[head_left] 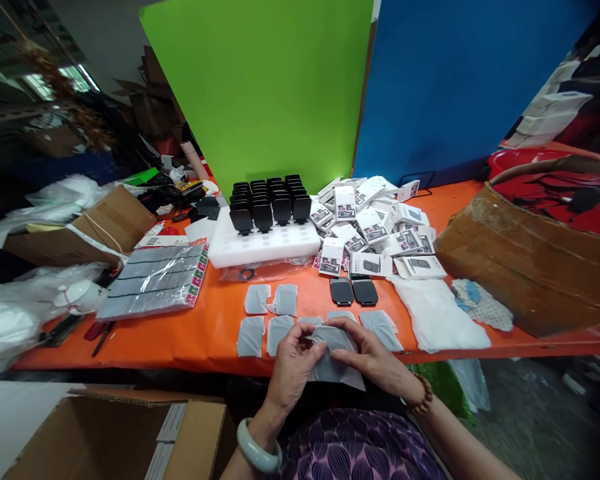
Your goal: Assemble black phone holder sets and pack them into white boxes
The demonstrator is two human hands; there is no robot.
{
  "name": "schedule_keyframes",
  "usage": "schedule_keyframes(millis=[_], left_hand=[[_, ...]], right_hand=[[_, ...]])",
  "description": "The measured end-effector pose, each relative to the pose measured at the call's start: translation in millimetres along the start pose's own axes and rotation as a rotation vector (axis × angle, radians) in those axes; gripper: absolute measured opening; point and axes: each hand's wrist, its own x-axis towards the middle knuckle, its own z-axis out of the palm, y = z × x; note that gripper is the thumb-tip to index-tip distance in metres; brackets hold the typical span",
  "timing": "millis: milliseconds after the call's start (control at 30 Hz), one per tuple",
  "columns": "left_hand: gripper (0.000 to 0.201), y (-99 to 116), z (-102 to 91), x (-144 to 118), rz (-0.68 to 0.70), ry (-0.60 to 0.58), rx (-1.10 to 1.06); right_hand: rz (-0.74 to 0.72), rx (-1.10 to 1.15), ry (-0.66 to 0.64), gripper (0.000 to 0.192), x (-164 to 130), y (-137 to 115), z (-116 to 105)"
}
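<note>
1. Between the two hands, just over the front edge of the orange table [207, 343], is a grey packet [330, 369]: a thin translucent wrap, seemingly around a dark flat piece. The left hand [296, 365] pinches its left side between thumb and fingers; the right hand [375, 357] pinches its right side, thumb on top.
2. Light, even thumb pressure should suit it: the wrap looks flimsy, likely to crease or tear if tugged. Keeping the piece level and squared inside would help the layers lie flat.
3. Just beyond the fingers lie similar wrapped packets, such as the front-left one [251, 336]; loose edges there suggest smoothing corners is worth the care.
4. Behind these, two bare black panels [353, 292] lie side by side; gripping such glossy faces by the rim would probably limit smudges.
5. Farther back, more panels stand on a white foam block [265, 248], beside piled small white boxes [373, 227].
</note>
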Motion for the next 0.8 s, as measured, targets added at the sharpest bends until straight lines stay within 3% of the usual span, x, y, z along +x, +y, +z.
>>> schedule_keyframes(millis=[167, 300, 533, 667, 800], left_hand=[[0.026, -13, -0.8, 23, -0.010, 0.082, 0.232], [0.023, -17, -4.6, 58, -0.002, 0.179, 0.442], [0.025, -23, -11.2, 128, 0.010, 0.319, 0.735], [0.028, -25, -11.4, 140, 0.051, 0.312, 0.923], [0.027, -20, -9.6, 136, 0.091, 0.276, 1.114]], right_hand=[[0.099, 0.166, 0.089, 0.047, 15, 22, 2], [0.113, 0.001, 0.255, 0.046, 19, 35, -7], [0.114, -0.063, 0.467, 0.048, -10, 41, -55], [0.101, -0.158, 0.596, 0.043, -31, 44, -84], [0.063, -0.477, 0.794, 0.031, -46, 44, -120]])
